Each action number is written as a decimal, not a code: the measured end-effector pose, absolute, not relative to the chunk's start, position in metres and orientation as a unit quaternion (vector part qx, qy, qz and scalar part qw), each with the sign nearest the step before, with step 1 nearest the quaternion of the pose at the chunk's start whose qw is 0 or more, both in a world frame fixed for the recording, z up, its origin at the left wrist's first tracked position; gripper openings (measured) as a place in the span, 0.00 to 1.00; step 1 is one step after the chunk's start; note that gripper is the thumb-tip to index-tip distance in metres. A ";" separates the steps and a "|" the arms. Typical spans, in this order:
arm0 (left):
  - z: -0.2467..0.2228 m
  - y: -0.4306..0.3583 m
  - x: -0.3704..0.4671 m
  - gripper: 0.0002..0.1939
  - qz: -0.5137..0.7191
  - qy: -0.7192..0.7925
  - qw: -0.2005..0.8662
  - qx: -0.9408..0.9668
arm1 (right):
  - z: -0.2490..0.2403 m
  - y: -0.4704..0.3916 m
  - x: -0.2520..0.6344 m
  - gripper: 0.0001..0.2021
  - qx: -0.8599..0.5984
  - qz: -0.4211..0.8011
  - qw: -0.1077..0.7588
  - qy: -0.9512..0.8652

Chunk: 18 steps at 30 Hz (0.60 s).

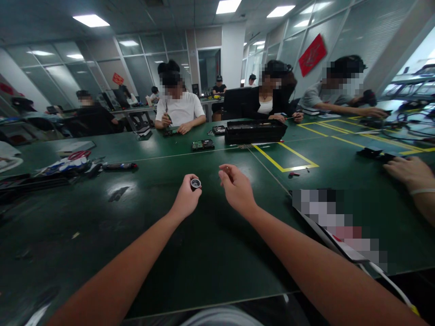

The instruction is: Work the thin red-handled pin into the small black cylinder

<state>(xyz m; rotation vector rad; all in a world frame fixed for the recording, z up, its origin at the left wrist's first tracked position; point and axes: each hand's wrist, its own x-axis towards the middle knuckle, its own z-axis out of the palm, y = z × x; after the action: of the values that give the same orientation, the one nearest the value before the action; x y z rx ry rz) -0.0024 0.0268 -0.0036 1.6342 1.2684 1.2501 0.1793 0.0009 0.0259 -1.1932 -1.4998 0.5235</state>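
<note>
Closed around a dark round piece (195,183) with a pale rim, the person's left hand (186,197) is holding it over the green table (207,271), ideally steadily, while the right hand (237,189) is hovering nearby, fingers bent (around what, one cannot tell).

Office-style wkshop, green worktable (210,253) w/ circuit board (203,145), glass partitions (363,36)

No text, number or brand can be read here. The large red hanging (312,55) on the right-hand partition (335,34) bears a design (perhaps a written character, too blurred to make out), and the smaller red diamond (118,79) farther back is equally illegible. Pixelation covers much of the flat device (350,250) on the surface (210,253).
</note>
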 end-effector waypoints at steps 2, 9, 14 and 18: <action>-0.011 0.026 -0.006 0.14 0.440 0.494 0.304 0.686 | 0.029 -0.002 0.179 0.13 -0.514 0.197 0.530 -0.645; -0.015 0.025 -0.017 0.18 0.427 0.471 0.258 0.727 | 0.033 -0.010 0.177 0.11 -0.470 0.198 0.553 -0.659; -0.017 0.028 -0.017 0.19 0.426 0.470 0.269 0.725 | 0.030 -0.008 0.177 0.10 -0.456 0.233 0.571 -0.642; -0.018 0.027 -0.016 0.19 0.427 0.468 0.271 0.725 | 0.027 -0.005 0.176 0.10 -0.461 0.237 0.559 -0.647</action>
<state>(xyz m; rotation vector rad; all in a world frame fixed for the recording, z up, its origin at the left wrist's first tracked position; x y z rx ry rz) -0.0159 0.0265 -0.0178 1.9530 1.2592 1.1491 0.1763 -0.0054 0.0273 -1.0862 -1.5264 0.5586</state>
